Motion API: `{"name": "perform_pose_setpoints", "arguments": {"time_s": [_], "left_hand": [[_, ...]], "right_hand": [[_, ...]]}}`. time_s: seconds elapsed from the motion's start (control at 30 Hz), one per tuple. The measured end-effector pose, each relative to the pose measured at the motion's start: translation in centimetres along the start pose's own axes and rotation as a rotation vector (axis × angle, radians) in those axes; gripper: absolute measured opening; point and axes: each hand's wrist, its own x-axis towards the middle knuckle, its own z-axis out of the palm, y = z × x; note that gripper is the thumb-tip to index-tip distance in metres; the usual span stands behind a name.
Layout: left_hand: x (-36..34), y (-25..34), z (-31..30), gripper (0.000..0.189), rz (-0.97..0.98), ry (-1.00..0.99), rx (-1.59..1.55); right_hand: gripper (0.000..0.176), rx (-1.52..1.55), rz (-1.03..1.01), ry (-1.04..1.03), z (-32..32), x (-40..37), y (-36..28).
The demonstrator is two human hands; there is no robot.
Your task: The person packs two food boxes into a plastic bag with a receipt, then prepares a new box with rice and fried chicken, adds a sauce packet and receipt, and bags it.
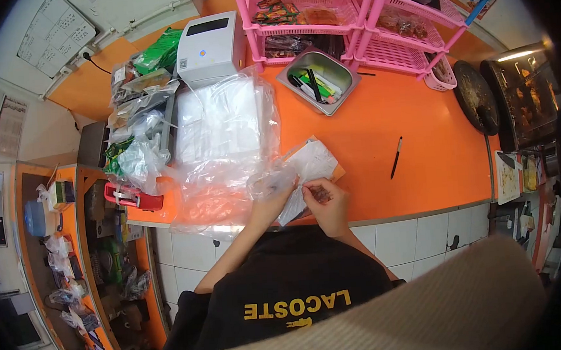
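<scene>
Near the front edge of the orange table, both of my hands are on a crumpled clear plastic bag (291, 208). My left hand (273, 203) is closed around its left side, with the fingers partly covered by plastic. On the other side my right hand (329, 205) pinches the bag with thumb and fingertips. Something dark reddish-brown shows by the right fingers; I cannot make out what it is. Just beyond the hands lies a whitish sheet or wrapper (315, 159) with a brown edge under it.
To the left are a stack of clear plastic bags (218, 124), a white label printer (210, 46) and a red-handled item (136, 197). A metal tray (346, 92) holds pens. A black pen (396, 158) lies to the right. Pink racks (389, 60) and a dark round pan (475, 99) stand further back.
</scene>
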Motion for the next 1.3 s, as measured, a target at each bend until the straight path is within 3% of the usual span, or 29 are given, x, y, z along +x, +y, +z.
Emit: {"name": "perform_pose_setpoints", "arguments": {"time_s": [0.13,0.23,0.33,0.53,0.6,0.67,0.73,0.8,1.0,1.1,1.2,1.3], "left_hand": [[0.0,-0.4,-0.3,0.026,0.419,-0.010,0.065],[0.4,-0.1,-0.7,0.021,0.414,-0.059,0.126],[-0.3,0.4,-0.1,0.019,0.280,-0.001,-0.036],[-0.4,0.2,0.1,0.020,0.371,0.016,0.141],[-0.1,-1.6,0.6,0.023,0.104,-0.029,-0.265],[-0.1,-2.0,0.5,0.026,0.168,-0.086,-0.214],[0.1,2.3,-1.1,0.027,0.556,-0.147,0.305],[0.1,2.7,-1.1,0.027,0.562,-0.157,0.378],[1.2,2.3,-0.1,0.027,0.678,-0.184,0.546],[1.8,2.1,0.4,0.027,0.690,-0.208,0.599],[2.2,1.6,0.6,0.029,0.682,-0.233,0.617],[2.2,3.3,-0.7,0.032,0.627,-0.213,0.585]], "right_hand": [[0.009,0.287,0.090,0.056,0.5,1.5,0.1],[0.013,0.271,0.133,-0.049,-0.6,1.9,0.4],[0.015,0.281,0.136,-0.092,-1.1,1.4,0.0],[0.011,0.195,0.093,-0.061,-0.5,0.3,1.2],[0.011,0.200,0.074,-0.015,-0.1,0.8,1.0],[0.012,0.281,0.103,-0.017,-0.3,1.9,0.6],[0.013,0.265,0.128,-0.083,-0.7,2.4,0.8],[0.013,0.144,0.149,-0.207,-1.7,2.9,1.3],[0.010,-0.348,-0.164,-0.376,-4.5,4.1,-1.1],[0.011,-0.535,-0.505,-0.315,-4.3,4.6,0.1],[0.012,-0.616,-0.601,-0.333,-4.4,5.2,0.0],[0.011,-0.506,-0.466,-0.364,-6.6,7.3,-0.2]]}}
